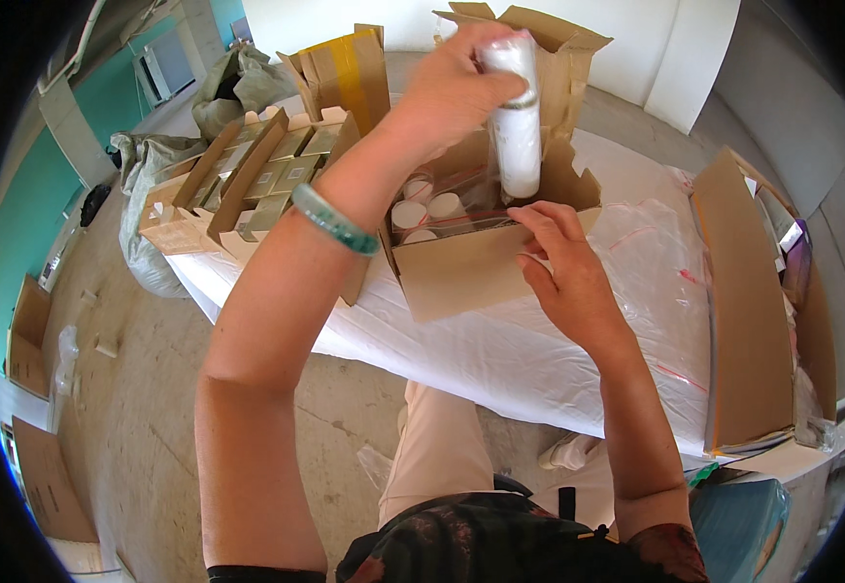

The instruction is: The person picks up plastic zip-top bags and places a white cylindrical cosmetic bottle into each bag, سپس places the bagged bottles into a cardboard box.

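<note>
Carton rim: the near edge of the open carton (461,280) runs below the left-hand grip, right by the right hand's fingertips.
Room around the lift: the carton's open top lies under the left hand; a raised flap stands behind the grip; whether the lifted base clears the rim, I cannot tell.
Table edge: the white sheet (374,335) drops away on the near side of both hands.
Surfaces: brown, creased cardboard; thin wrinkled clear plastic (651,253) right of the right hand; smooth gold boxes (291,175) left of the grip.
Left hand (471,83): fingers and thumb pinching the upper part of the wrapped bottle.
Right hand (570,272): thumb spread from slightly bent fingers, at the rim.
Wrapped bottle (518,160): white, slim cylinder, nearly upright, hanging below the left fingers.
White round tops (447,207): inside the carton, below and left of the held piece.
</note>
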Motion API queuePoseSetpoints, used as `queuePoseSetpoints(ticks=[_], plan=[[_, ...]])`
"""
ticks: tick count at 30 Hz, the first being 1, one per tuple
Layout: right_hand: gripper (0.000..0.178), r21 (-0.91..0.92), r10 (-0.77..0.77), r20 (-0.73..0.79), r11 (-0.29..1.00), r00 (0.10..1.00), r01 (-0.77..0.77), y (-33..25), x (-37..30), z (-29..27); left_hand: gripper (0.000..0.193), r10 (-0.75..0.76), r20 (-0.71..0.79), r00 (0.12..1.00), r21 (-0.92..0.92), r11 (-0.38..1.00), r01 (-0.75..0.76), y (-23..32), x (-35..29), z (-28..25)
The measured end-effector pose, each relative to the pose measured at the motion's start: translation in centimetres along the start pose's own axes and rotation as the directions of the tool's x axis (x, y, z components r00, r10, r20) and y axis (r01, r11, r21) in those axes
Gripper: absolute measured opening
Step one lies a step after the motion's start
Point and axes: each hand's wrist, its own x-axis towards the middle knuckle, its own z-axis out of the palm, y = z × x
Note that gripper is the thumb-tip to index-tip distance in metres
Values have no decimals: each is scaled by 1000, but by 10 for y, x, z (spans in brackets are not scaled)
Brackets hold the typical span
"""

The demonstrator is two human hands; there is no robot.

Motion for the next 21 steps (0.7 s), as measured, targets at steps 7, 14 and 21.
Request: queuePoseSetpoints(ticks=[7,14,21], plan=[[43,4,4,-22,1000,1000,-4,1,-2,-1,53,-149,242,959,409,912,39,-23,-5,-1],[42,22,9,-20,1000,1000,-9,1,-3,-1,43,-240,234,942,833,549,-67,-30,-29,-17],[43,-2,1,-17,1000,1000,-1,3,-4,-1,28,-209,399,893,913,177,-367,-36,-37,-12]])
